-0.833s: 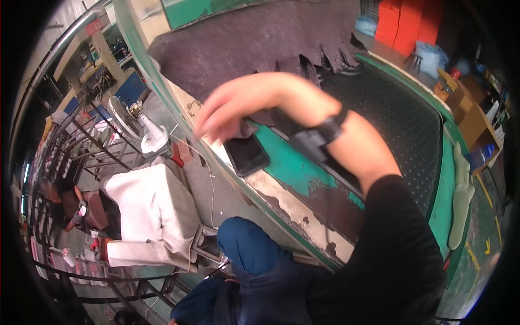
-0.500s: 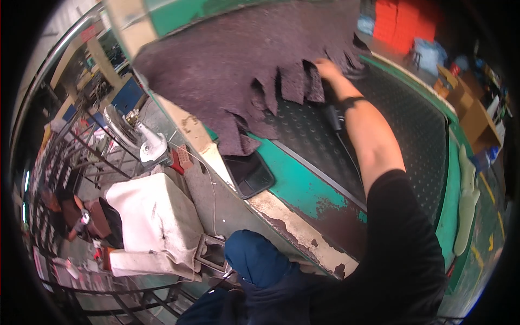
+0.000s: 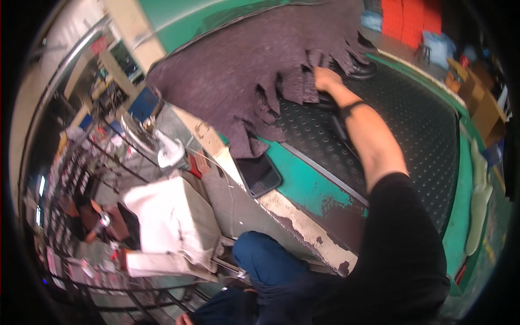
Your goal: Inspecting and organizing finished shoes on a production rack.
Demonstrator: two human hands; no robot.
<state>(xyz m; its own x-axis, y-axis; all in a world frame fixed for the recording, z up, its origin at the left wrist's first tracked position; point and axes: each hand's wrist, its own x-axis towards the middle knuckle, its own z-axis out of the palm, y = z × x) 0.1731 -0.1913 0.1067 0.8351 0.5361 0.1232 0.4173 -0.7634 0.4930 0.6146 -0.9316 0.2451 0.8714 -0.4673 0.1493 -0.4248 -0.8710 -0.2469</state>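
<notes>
A purple-brown, felt-like sheet point(image 3: 227, 81) with a slit, ragged near edge lies over the bench. My right hand point(image 3: 328, 81) is closed at that edge, its fingers on one of the hanging strips; the fingertips are partly hidden. A dark band circles the right wrist. Below the hand, a black handle-like object point(image 3: 340, 127) lies on the black studded mat point(image 3: 401, 119). Part of my left hand point(image 3: 184, 319) shows low by my lap, at the picture's lower edge, its fingers mostly out of sight.
A black flat rectangular object point(image 3: 261, 177) rests on the green bench's worn edge, partly under the sheet. Left of the bench are a white fan-like machine point(image 3: 168, 150) and a cloth-covered block point(image 3: 173, 216). Cardboard boxes point(image 3: 482, 103) and red crates point(image 3: 409, 21) stand at the right.
My right hand has come slightly nearer along the strips, and the strips beside it hang differently. My left hand has appeared at the lower edge. The whole view has shifted a little.
</notes>
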